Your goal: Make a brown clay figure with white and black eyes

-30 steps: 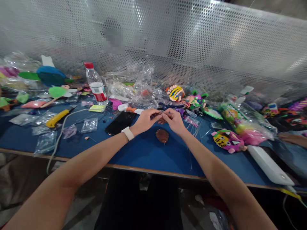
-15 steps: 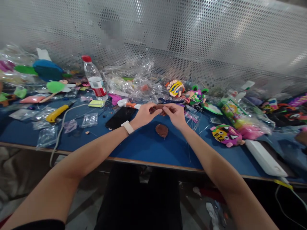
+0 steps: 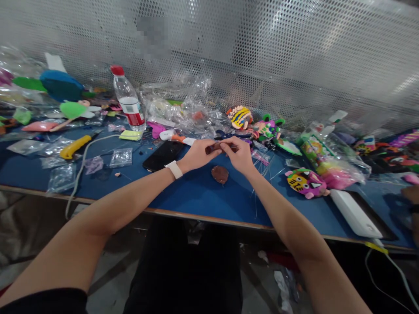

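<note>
- Now left hand (image 3: 198, 156) and right hand (image 3: 241, 156) each pinch one end of the strip (image 3: 218, 147); it runs crosswise between my fingers (image 3: 230, 146).
- Disc (image 3: 220, 174) lies just nearer me, untouched.

**A two-handed pinch**

Our left hand (image 3: 196, 155) and right hand (image 3: 241, 155) meet fingertip to fingertip, pinching a small brown piece (image 3: 216, 147) between them. Just below the fingers, a brown oval piece (image 3: 219, 174) lies on the blue table (image 3: 196, 200). A black phone (image 3: 163, 155) lies just left of our left fingers. A tiger-face craft (image 3: 306, 182) sits well right of the right fingers.
</note>
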A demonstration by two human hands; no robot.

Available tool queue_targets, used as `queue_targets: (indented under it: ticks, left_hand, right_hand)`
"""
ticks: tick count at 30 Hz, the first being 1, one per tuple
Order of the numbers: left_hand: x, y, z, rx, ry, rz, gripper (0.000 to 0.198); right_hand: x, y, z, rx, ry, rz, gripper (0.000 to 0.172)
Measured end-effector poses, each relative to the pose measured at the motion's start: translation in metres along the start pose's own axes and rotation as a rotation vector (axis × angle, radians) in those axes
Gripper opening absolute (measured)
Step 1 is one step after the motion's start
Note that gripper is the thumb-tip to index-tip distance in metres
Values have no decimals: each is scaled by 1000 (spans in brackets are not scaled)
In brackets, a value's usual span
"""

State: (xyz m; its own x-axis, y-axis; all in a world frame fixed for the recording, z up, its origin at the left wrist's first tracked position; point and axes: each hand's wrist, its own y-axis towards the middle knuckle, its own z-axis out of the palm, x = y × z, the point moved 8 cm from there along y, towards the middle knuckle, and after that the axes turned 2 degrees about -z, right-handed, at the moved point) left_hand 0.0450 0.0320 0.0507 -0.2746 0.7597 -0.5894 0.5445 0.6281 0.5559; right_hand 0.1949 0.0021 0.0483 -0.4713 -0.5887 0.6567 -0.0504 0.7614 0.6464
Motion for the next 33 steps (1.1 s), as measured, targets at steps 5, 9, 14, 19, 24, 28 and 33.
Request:
queue_targets:
  ticks: [5, 9, 14, 19, 24, 28, 33]
  left_hand:
    - [1, -1, -2, -20, -102, -30, 29]
    - [10, 0, -3, -37, -139, -70, 18]
    - [5, 2, 1, 24, -77, -2, 13]
    - [1, 0, 3, 10, -16, -4, 29]
    - [4, -2, 10, 19, -73, -33, 37]
    - [7, -2, 16, 68, -114, -44, 26]
    - [-1, -2, 11, 50, -86, 5, 25]
  right_hand:
    - [-14, -3, 6, -37, 162, 144, 40]
    - [-10, -4, 7, -11, 117, 123, 34]
    - [2, -4, 3, 4, 26, 38, 33]
    - [7, -2, 2, -33, 19, 9, 36]
    - [-5, -2, -7, -155, 45, 58, 40]
    - [-13, -3, -7, -180, 119, 100, 40]
    - [-9, -3, 3, -93, 243, 113, 40]
